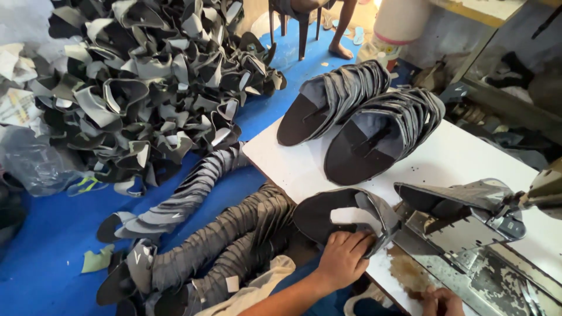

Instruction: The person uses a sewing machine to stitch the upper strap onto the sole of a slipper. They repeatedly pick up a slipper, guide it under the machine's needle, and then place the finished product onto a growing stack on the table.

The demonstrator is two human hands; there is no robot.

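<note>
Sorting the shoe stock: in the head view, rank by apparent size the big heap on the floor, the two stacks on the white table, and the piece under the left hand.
1. Floor heap.
2. Two table stacks, alike.
3. Piece under left hand, though nearest the camera.

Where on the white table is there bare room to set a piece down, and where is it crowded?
White table: bare strip right of the two fanned stacks, and a patch between them and the curved piece under the left hand. Crowded by the sewing machine. Right hand sits at the bottom edge.
</note>
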